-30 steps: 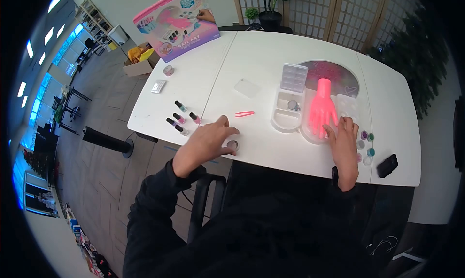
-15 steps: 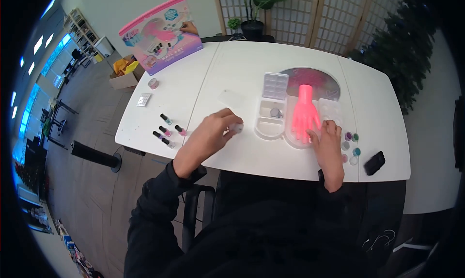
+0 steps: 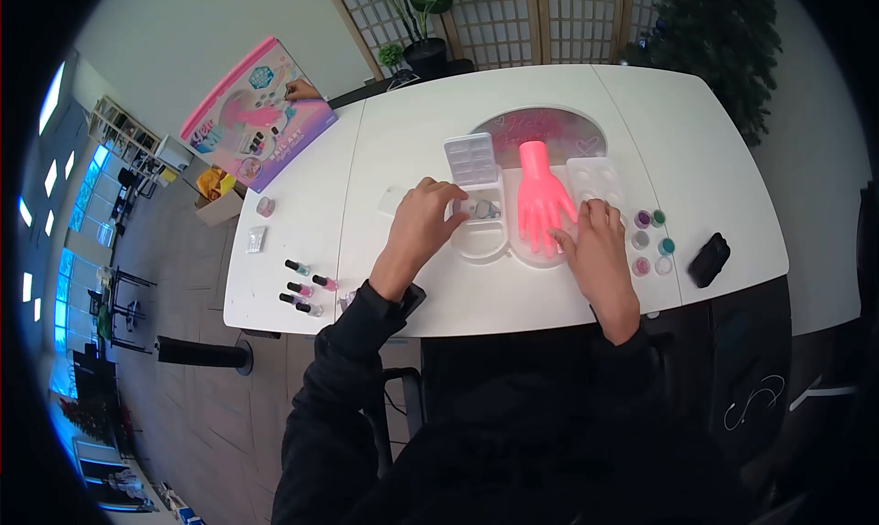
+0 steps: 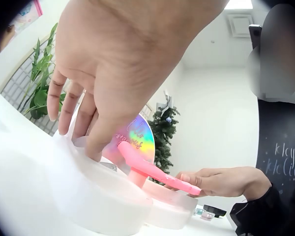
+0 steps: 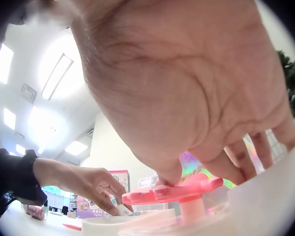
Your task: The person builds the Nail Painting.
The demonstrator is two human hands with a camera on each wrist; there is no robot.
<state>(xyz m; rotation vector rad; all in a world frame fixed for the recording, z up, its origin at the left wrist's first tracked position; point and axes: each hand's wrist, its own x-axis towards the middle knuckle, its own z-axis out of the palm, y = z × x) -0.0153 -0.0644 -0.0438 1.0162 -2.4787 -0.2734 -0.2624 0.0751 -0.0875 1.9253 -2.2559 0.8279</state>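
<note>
Near the center of the head view, the left hand [image 3: 423, 227] reaches over the upper left compartment of the white tray [image 3: 482, 244], thumb and fingers bent about a small clear jar [image 3: 462, 208]; the fingertips are partly hidden, but it seems to be a pinch. A grey jar [image 3: 483, 210] sits in that same compartment, just beside those fingertips. The right hand [image 3: 597, 246] lies palm down with relaxed, extended fingers, its thumb touching the fingers of the pink model hand [image 3: 544, 205], which is propped on a stem over the tray's right half, wrist end toward the top of the frame.

A broad strip of table [image 3: 476, 301] runs between the tray's rounded front and the near edge at the bottom. To the left, more tabletop separates the tray from 5 nail polish bottles [image 3: 302, 290] near the lower left edge. Room is tighter at the right: 6 small pots [image 3: 667, 247] stand just past the right hand, with a black object [image 3: 709, 260] beyond them, near the table's right edge.
</note>
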